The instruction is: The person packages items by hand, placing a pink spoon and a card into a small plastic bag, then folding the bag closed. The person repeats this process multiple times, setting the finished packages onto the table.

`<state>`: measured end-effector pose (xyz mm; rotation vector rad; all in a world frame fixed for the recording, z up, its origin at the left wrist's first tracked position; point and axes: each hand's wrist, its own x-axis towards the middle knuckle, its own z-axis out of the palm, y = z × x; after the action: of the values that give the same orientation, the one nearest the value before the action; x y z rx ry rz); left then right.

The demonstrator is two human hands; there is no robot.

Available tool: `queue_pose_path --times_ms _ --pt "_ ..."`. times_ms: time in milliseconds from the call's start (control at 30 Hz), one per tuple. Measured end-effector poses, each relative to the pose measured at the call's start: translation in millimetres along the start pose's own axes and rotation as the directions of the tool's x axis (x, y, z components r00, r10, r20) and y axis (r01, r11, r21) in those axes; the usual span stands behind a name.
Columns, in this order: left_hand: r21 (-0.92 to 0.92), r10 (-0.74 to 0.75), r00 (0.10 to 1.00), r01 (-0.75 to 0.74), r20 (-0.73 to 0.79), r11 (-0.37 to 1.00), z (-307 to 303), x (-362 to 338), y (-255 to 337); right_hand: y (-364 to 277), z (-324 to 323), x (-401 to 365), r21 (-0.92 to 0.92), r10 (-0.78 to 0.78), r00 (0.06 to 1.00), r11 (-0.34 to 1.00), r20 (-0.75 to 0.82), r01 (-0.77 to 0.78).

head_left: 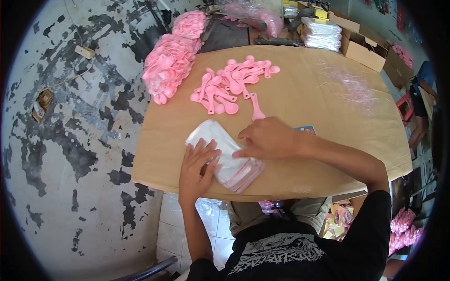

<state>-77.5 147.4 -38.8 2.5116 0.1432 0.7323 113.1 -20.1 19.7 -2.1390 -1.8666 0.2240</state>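
A stack of clear plastic bags (pixel 220 147) lies flat on the brown-covered table, with pinkish strips across its near end. Spread over its left side are the fingers of my left hand (pixel 199 164), resting on the plastic. My right hand (pixel 269 138) hovers at the right side of the bags, somewhat blurred, its thumb and forefinger apart and nothing visible between them. Just beyond its knuckles lies a single pink spoon (pixel 256 107). A pile of loose pink spoons (pixel 229 84) spreads farther back. Partly hidden by my right wrist is a small blue printed card (pixel 307 129).
A tall bag of pink spoons (pixel 171 65) stands at the table's left back edge, by a peeling wall. Stacked clear packs (pixel 322 33) and an open cardboard box (pixel 363 49) are behind. Thin plastic film (pixel 354 86) lies right. Another person's arm (pixel 427 89) shows far right.
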Motion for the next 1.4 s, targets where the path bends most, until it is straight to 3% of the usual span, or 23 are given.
queue_pose_path --times_ms 33,167,233,433,533,567,667,733,800,833,867,933,1000,1033,1133,1233,1333,1400 --pt "-0.007 0.008 1.0 -0.008 -0.005 1.0 -1 1 2 -5 4 7 -0.034 0.003 0.998 0.999 0.061 -0.001" --pt "-0.038 0.05 0.989 -0.056 -0.139 0.998 -4 -5 2 2 -2 21 0.212 -0.002 0.995 0.977 0.1 -0.02" --pt "-0.057 0.047 0.993 -0.054 -0.108 0.997 -1 -13 2 14 1 22 0.296 -0.047 0.995 0.955 0.086 0.019" --pt "-0.087 0.023 0.995 -0.031 -0.093 0.996 2 -13 7 32 -5 8 0.182 -0.022 0.999 0.983 -0.036 0.029" --pt "-0.116 -0.005 0.996 -0.005 -0.091 0.993 3 -11 8 36 -30 -1 0.228 0.088 0.996 0.97 -0.02 -0.081" --pt "-0.127 -0.02 0.996 0.008 -0.089 0.992 2 -11 9 38 -36 -5 0.304 0.066 0.996 0.952 -0.064 -0.044" --pt "0.102 -0.015 0.999 0.012 0.029 0.995 -14 -1 22 43 -46 -16 0.557 0.04 0.979 0.827 -0.2 0.08" --pt "-0.315 -0.021 0.999 0.028 0.026 0.949 -13 15 47 35 -42 -24 0.745 0.071 0.957 0.645 -0.282 0.171" --pt "-0.696 -0.111 0.992 0.125 0.066 0.707 2 32 68 17 -46 -31 0.742 0.007 0.972 0.647 -0.235 0.175" --pt "-0.836 -0.183 0.975 0.204 0.126 0.51 12 41 77 11 -52 -35 0.74 -0.03 0.976 0.648 -0.214 0.181" --pt "-0.923 -0.234 0.952 0.261 0.197 0.283 17 52 81 10 -61 -38 0.666 -0.048 0.983 0.73 -0.176 0.155" --pt "-0.924 -0.182 0.947 0.304 0.266 0.233 16 86 77 16 -78 -47 0.485 -0.071 0.993 0.867 -0.098 0.11" --pt "-0.934 -0.05 0.941 0.339 0.336 0.112 13 117 75 43 -80 -51 0.61 -0.04 0.984 0.78 -0.173 0.138" --pt "-0.942 0.033 0.943 0.327 0.33 0.073 20 126 73 53 -79 -49 0.667 -0.017 0.978 0.728 -0.208 0.155" --pt "-0.797 0.173 0.78 0.568 0.601 0.204 38 163 83 59 -75 -43 0.769 0.109 0.968 0.63 -0.227 0.11" --pt "-0.854 0.157 0.852 0.453 0.5 0.256 48 184 63 73 -72 -41 0.768 0.211 0.964 0.64 -0.16 -0.013" --pt "-0.888 0.016 0.891 0.451 0.454 0.093 46 183 46 89 -75 -47 0.535 0.068 0.99 0.845 -0.126 0.01" --pt "-0.908 -0.082 0.916 0.401 0.393 0.118 46 177 39 109 -61 -63 0.172 -0.102 0.995 0.98 -0.017 0.104"
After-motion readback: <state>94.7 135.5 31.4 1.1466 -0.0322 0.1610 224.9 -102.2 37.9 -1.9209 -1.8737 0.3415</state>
